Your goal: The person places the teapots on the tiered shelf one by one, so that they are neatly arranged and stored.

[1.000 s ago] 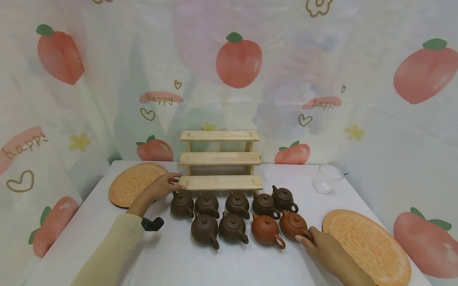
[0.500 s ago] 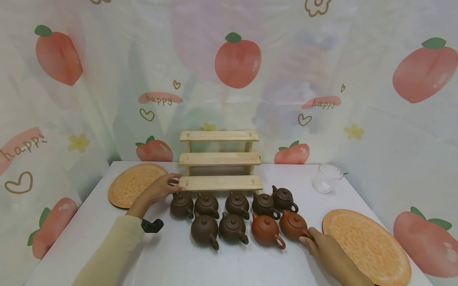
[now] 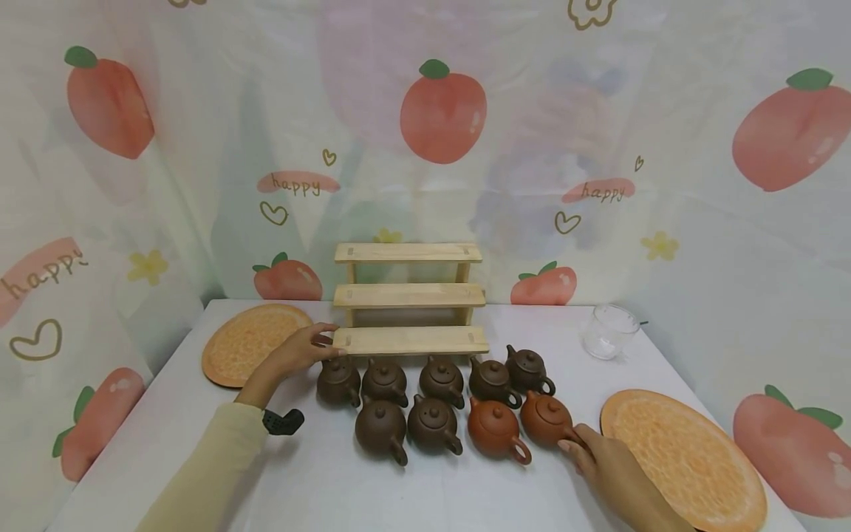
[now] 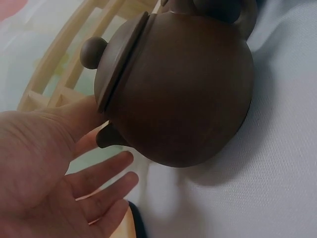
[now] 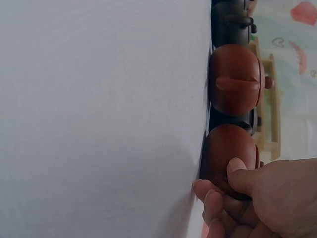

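Right hand clasped on the handle side of the red-brown teapot at the right end of the front row on the bench. Left hand relaxed, fingers straight, touching the wooden stepped shelf beside a dark teapot. Likely hazards: loose lid sliding off on tilting; neighbouring red teapot, just beside, knocked by the lift; shelf nudged.

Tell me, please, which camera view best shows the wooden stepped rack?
The head view: the wooden stepped rack shows all three tiers. The left wrist view shows only slats behind a teapot; the right wrist view shows just an edge.
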`<action>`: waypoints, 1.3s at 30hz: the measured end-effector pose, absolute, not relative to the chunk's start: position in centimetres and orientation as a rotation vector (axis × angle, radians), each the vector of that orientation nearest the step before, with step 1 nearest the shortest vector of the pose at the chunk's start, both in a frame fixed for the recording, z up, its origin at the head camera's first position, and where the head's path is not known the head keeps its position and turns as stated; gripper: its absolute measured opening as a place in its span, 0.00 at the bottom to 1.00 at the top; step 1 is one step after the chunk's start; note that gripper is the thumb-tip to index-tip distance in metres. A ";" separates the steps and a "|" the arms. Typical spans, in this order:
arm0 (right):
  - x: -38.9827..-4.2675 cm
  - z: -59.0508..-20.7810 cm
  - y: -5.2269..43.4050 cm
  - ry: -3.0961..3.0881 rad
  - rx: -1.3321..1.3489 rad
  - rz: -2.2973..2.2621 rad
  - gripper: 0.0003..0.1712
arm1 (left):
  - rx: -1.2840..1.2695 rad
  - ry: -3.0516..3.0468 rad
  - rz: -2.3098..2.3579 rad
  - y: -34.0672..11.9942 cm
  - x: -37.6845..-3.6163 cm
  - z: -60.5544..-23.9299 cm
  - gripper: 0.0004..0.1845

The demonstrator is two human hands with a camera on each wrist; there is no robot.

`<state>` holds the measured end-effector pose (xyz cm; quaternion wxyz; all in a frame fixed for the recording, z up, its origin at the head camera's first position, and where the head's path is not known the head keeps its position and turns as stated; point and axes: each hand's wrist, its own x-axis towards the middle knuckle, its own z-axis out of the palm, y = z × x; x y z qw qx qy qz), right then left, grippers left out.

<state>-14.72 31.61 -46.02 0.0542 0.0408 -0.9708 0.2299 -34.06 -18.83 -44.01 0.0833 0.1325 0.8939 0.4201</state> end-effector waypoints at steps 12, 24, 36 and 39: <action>-14.6 -46.5 31.5 -2.770 0.257 0.638 0.18 | 0.392 2.676 1.245 -18.9 -33.9 -44.0 0.36; -14.7 -44.2 31.6 -2.789 0.236 0.657 0.17 | 0.375 2.688 1.215 -18.7 -33.6 -43.8 0.36; -16.5 -41.5 31.0 -2.701 0.388 0.639 0.16 | 0.366 2.698 1.199 -18.8 -33.9 -44.2 0.36; -17.3 -40.9 30.6 -2.697 0.400 0.640 0.16 | 0.382 2.705 1.199 -18.8 -34.0 -44.2 0.36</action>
